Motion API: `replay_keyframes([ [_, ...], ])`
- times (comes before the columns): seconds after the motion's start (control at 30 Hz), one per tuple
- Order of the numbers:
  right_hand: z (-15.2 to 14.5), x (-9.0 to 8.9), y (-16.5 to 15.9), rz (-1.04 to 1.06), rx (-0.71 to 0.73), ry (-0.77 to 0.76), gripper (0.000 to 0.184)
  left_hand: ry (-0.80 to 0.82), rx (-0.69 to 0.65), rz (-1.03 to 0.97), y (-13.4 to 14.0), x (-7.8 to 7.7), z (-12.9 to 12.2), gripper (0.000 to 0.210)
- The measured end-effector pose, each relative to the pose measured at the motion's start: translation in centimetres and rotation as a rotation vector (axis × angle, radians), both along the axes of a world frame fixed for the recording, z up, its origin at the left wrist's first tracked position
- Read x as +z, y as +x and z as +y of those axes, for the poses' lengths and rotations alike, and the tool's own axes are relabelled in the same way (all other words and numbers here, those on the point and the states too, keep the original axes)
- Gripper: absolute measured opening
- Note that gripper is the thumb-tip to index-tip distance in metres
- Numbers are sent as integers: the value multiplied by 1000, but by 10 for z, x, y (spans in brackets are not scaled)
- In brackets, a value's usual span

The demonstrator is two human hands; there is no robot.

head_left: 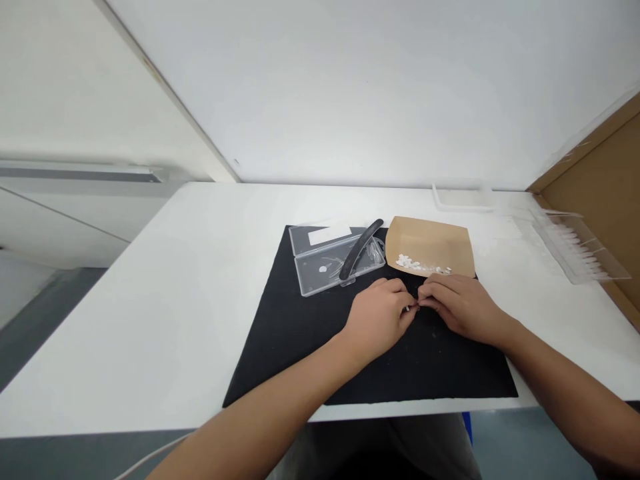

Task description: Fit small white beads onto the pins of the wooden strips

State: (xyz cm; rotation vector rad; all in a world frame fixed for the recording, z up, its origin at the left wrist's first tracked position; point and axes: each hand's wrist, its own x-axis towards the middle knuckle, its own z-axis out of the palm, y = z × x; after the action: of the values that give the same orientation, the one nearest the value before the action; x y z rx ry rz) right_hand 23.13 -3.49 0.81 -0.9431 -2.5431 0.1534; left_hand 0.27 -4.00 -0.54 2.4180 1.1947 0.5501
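My left hand [379,312] and my right hand [461,305] meet fingertip to fingertip above the black mat [290,353]. Both are closed in a pinch. A speck of white shows by the left fingers, but what they hold is too small and hidden to name. Just beyond the right hand stands a brown paper tray [433,241], with small white pieces [409,262] lying along its near side. Behind the left hand lies an open clear plastic case [313,277] with clear slivers in it. A dark curved nail file [361,250] rests across the case.
On the right of the white table [150,300] lies a clear holder [575,247] with rows of whitish nail-like tips, near a cardboard panel [600,180]. A shallow clear tray [463,199] sits against the back wall. A white cable [153,455] hangs below the front edge.
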Motion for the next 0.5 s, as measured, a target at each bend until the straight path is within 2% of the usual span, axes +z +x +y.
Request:
replay_keyframes([
  [0.5,0,0,2,-18,25,32,12,-16,10,23,1,2,0,19],
])
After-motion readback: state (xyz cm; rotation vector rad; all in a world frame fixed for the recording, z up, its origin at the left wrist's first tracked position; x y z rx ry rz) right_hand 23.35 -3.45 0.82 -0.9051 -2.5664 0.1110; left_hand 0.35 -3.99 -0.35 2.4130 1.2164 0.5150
